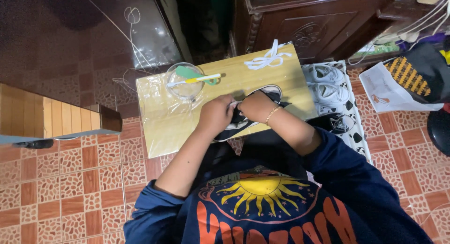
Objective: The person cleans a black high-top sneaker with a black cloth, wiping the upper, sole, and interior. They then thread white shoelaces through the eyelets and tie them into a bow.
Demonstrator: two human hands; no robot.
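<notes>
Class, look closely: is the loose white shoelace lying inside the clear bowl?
No, the white shoelace lies on the bare wooden board, apart from the clear bowl.

left hand (216,113) and right hand (255,105) grip black shoe (243,120) | wooden table (290,91); white laces (267,59); bowl (184,82)

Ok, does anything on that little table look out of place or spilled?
No spill shows. The white laces lie in a loose tangle at the table's far edge, out of the shoe that both hands, left and right, hold. A brush rests across the clear bowl.
</notes>
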